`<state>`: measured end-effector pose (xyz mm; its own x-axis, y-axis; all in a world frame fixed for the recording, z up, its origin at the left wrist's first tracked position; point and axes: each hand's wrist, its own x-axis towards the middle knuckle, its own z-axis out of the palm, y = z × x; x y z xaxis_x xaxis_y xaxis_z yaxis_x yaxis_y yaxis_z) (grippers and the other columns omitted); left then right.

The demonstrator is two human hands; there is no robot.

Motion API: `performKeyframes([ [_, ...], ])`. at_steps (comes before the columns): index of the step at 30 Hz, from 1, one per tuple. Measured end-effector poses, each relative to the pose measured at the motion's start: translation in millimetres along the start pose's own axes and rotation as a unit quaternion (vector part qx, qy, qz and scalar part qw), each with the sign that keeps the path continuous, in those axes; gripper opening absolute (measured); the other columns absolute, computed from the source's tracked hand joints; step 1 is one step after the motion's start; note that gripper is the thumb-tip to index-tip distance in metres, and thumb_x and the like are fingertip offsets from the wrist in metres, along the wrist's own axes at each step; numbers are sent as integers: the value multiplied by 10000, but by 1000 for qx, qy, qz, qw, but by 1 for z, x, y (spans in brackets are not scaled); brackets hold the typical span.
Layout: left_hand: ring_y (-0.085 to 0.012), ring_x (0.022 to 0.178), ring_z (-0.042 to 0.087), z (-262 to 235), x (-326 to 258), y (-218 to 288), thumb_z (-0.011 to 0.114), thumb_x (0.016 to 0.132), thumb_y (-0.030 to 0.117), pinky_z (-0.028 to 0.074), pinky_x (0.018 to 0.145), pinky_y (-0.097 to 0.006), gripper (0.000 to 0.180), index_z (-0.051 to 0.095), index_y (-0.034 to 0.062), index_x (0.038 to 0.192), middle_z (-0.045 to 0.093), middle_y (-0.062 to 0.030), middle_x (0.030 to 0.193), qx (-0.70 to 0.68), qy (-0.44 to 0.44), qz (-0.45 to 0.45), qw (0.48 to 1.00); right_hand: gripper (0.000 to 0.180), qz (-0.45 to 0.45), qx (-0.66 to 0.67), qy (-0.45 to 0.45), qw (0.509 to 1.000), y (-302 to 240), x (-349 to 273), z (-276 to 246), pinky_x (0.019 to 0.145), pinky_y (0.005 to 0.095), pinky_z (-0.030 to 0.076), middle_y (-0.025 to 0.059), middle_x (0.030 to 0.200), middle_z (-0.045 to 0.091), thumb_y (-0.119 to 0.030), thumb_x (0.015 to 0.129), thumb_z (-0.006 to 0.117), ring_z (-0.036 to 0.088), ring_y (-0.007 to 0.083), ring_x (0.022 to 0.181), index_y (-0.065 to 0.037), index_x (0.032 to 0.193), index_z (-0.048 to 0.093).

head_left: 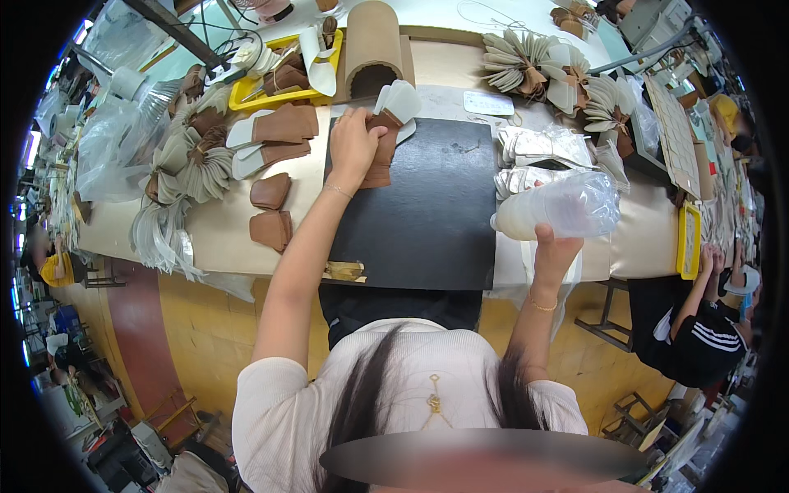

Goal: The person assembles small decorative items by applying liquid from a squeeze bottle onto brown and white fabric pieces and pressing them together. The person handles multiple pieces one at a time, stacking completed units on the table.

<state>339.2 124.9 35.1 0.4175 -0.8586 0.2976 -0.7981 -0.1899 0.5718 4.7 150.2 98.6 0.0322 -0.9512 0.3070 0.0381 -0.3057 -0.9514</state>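
Observation:
My left hand [353, 152] is closed at the far left of a black board [419, 209], thumb and fingers gripping the edge of some brown leather pieces [380, 168]. Pale grey-white rounded ends [401, 100] fan out beyond them. My right hand [559, 251] is wrapped from below round a clear plastic bottle [555, 207], tipped almost on its side with its narrow end to the left. Something whitish shows inside it. Left of the board lie brown and white leather pieces [279, 125] and two small stacks of brown pieces [270, 191].
A cardboard tube [372, 49] stands beyond the board, beside a yellow tray [283, 99] of pieces and tools. Fanned bundles [526, 62] lie far right, others [205, 164] left. White bundles [542, 148] sit near the bottle. Another person [690, 329] sits at the right.

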Motion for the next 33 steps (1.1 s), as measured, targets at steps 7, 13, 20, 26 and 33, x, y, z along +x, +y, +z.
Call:
performKeyframes([
  [7, -331, 879, 608, 5, -12, 1, 747, 791, 177, 461, 774, -436, 264, 649, 37, 992, 632, -125, 900, 10, 69, 107, 992, 978, -10, 14, 1, 1000, 3, 2, -4, 983, 468, 520, 197, 1292, 535, -504, 746, 820, 595, 366, 1177, 45, 1402, 346],
  [13, -165, 697, 595, -11, 9, -9, 807, 744, 148, 486, 651, -325, 365, 633, -2, 1026, 630, -72, 769, -70, -153, -71, 983, 984, -4, 31, -2, 1000, -3, 1, 0, 970, 472, 528, 210, 1273, 550, -532, 736, 806, 609, 362, 1154, 46, 1392, 353],
  [20, -168, 1114, 578, -52, 24, -26, 654, 937, 179, 491, 944, -316, 479, 485, -8, 1345, 601, -91, 1232, -410, -335, -227, 817, 1017, 0, -7, 3, 1000, -4, -1, -8, 960, 453, 527, 237, 1233, 582, -589, 728, 777, 626, 337, 1124, 61, 1378, 343],
  [26, -157, 1023, 639, -79, 24, -19, 660, 939, 177, 539, 871, -313, 455, 504, -5, 1326, 643, -85, 1168, -416, -341, -243, 807, 1023, 7, -38, 7, 999, -4, -2, -14, 973, 433, 513, 238, 1215, 597, -622, 735, 754, 627, 325, 1123, 66, 1373, 346],
  [33, -163, 904, 659, -57, -61, 40, 698, 901, 140, 528, 813, -296, 459, 515, 15, 1302, 670, -77, 1063, -421, -369, -155, 814, 1000, -8, -46, 25, 999, -5, 2, -16, 988, 437, 507, 235, 1248, 574, -600, 747, 759, 613, 336, 1157, 61, 1377, 350],
])
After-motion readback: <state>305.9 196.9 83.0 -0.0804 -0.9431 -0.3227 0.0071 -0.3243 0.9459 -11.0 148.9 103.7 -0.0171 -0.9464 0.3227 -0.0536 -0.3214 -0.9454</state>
